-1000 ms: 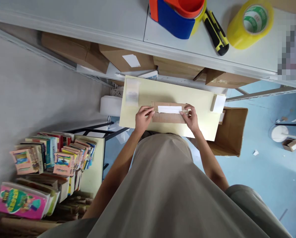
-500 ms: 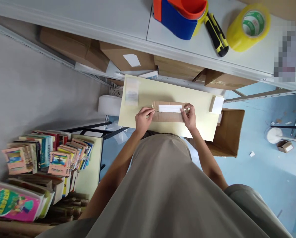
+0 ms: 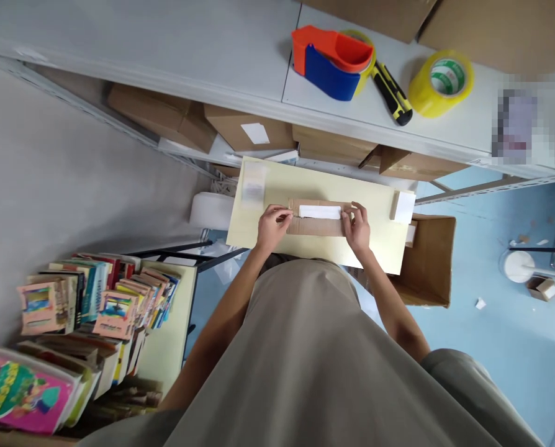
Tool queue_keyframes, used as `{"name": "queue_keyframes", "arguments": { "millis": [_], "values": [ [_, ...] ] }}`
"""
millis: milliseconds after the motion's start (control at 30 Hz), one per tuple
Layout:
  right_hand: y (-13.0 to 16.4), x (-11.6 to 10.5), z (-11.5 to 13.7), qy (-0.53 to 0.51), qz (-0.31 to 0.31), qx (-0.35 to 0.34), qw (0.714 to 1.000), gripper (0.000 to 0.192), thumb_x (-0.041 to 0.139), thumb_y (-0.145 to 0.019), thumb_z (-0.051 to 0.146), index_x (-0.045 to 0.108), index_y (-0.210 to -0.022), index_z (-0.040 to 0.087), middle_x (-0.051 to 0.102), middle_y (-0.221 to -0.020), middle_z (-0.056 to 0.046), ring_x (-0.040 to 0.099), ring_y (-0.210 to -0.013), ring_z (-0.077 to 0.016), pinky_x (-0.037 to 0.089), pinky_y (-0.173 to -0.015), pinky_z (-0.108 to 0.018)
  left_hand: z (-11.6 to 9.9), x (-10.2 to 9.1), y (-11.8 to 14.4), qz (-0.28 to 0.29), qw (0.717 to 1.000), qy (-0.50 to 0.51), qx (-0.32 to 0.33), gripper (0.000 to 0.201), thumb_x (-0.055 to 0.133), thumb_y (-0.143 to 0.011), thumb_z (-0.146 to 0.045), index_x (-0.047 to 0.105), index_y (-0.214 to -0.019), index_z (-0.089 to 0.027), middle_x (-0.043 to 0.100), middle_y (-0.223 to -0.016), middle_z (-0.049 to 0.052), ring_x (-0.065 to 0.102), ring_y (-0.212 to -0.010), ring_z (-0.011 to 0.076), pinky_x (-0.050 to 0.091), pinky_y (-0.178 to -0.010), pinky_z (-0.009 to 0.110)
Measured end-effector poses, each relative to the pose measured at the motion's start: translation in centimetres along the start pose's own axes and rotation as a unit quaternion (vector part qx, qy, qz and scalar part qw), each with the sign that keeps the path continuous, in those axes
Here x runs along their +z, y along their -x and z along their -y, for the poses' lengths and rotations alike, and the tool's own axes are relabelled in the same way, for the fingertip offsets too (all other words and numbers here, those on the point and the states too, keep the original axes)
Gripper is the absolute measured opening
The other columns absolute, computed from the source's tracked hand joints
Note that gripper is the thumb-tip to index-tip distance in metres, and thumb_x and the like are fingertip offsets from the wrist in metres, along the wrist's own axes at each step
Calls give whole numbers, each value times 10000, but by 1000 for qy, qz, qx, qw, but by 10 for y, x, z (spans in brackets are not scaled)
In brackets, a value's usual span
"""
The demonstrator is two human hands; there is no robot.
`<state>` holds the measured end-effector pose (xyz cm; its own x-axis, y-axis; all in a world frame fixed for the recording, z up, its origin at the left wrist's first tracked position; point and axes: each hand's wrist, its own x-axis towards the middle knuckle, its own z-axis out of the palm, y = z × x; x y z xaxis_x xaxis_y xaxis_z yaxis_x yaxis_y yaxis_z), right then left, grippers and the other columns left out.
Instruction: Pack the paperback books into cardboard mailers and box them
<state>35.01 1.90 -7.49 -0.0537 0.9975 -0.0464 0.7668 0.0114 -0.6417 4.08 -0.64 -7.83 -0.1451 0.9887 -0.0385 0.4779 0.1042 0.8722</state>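
Cardboard ends are being pinched by the left hand (image 3: 272, 225) at nine o'clock, right hand (image 3: 357, 230) at three; the long axis of the package (image 3: 317, 228) is running nearly nine-to-three over the bench (image 3: 287, 181); farther toward three, a white box (image 3: 405, 207) is sitting.

1. A loose, plain grey-brown cloth top (image 3: 315, 347) covers the person's torso, creased in soft lengthwise folds down to a rounded front.
2. A matching wide, short right sleeve (image 3: 464, 379) flares from the top; the left sleeve (image 3: 133, 428), same shade, shows partly.
3. Left forearm (image 3: 230, 304), right forearm (image 3: 388, 298), left hand (image 3: 270, 228) and right hand (image 3: 358, 230) are bare.
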Motion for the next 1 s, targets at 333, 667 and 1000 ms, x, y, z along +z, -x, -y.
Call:
{"name": "queue_keyframes", "arguments": {
  "millis": [333,667,1000],
  "values": [
    [-49,-70,53,139,-189,-198,952,361,526,-1210,433,813,-1143,225,810,-1242,-163,739,-1087,-317,606,-991,-481,-78,-48,-59,-70,979,-24,191,187,705,-1054,-211,887,-1071,-249,828,-1277,94,800,-1256,275,637,-1174,475],
    [-206,-130,174,191,-108,-287,932,582,459,-1158,431,546,-1642,121,619,-1630,-294,559,-1487,-467,440,-1256,-696,-206,-42,-143,-153,941,68,295,78,801,-1003,-167,817,-958,-228,842,-1149,64,812,-1141,232,619,-1126,408],
    [-265,-86,203,257,1,-161,953,476,546,-1155,342,573,-1518,36,766,-1377,-330,702,-1377,-473,454,-1272,-671,-187,-31,-132,-124,959,161,197,212,599,-1177,-327,788,-1167,-233,860,-1103,78,840,-1116,216,657,-1046,367]
  ]
}}
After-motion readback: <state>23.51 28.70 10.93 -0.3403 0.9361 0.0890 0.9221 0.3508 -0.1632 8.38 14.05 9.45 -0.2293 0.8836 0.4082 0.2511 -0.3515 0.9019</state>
